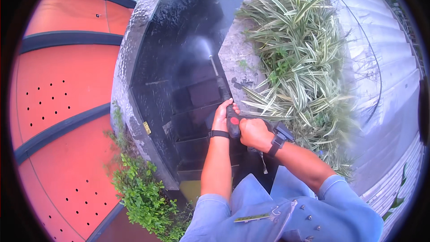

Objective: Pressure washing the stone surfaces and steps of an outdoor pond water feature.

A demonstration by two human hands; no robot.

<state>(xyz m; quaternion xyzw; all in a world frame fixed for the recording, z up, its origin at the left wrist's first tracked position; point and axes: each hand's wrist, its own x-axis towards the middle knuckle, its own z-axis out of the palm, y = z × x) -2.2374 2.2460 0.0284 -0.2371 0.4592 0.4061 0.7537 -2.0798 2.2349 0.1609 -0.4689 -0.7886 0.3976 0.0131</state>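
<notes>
A black pressure washer gun (222,88) with a thin metal lance points away from me, slightly to the left. White spray (202,44) fans from its tip over dark, wet stone (179,62). My left hand (221,114) is wrapped around the gun's body from the left, beside a round red spot on it. At the rear right, my right hand (255,133) is closed around the gun's grip, which its fingers mostly hide. Dark bands on both wrists are visible, the right one carrying a small black device.
Dark steps (192,127) descend between a pale, worn wall top (123,69) and a stone ledge (237,49). Striped leafy plants (300,58) spill over the ledge on the right. A green shrub (143,195) grows at lower left, near orange panels (67,89).
</notes>
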